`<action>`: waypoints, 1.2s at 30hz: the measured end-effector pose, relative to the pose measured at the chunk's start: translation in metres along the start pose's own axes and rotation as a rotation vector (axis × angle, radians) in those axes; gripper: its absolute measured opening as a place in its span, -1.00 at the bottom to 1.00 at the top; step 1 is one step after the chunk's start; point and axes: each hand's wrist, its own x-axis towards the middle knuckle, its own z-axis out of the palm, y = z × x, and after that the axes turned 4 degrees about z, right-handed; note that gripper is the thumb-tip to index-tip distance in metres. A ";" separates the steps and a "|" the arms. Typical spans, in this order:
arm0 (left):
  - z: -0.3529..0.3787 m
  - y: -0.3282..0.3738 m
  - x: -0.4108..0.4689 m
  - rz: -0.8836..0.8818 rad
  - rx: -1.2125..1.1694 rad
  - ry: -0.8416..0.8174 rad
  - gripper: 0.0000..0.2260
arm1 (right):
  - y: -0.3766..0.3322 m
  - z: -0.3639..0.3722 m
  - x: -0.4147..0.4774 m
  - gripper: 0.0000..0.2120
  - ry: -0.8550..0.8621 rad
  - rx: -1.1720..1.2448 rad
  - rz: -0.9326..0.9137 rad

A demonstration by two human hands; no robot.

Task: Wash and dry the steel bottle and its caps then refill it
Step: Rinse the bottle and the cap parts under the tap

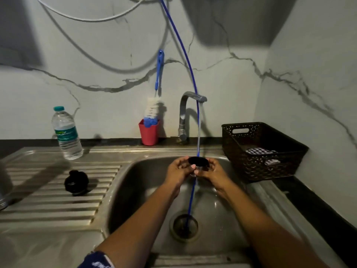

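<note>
A: See the sink? Made of what?

B: Grey steel, smooth and a bit shiny, deep like a bowl. Got a round drain at the bottom. Got a draining board with long ridges on the left.

A: And over the bowl?

B: Holding a flat black cap, round like a coin. Right under the bent steel tap, in the thin stream of water. Left hand on its left side, right hand on its right, fingers curled round the rim. Both clamped on that one cap, thumbs nearly meeting below it.

A: Any other cap?

B: Yes, a domed black cap, lumpy on top. Sitting on the ridges of the board, well apart from the hands.

A: And the steel bottle?

B: Can't tell. Only a blurry steel shape at the far left edge.

A: Anything with stuff inside?

B: A red cup by the marble wall, with a bottle brush standing in it — fluffy white and blue bristles, thin blue handle. A dark basket full of little holes on the counter to the right, with a checked cloth inside. A clear plastic bottle with a teal lid, behind the board. Also a thin blue tube — hanging down from above into the drain.
</note>
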 end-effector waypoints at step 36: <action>-0.008 -0.026 0.010 -0.027 0.022 0.014 -0.79 | 0.012 -0.007 0.023 -0.72 0.022 0.083 0.052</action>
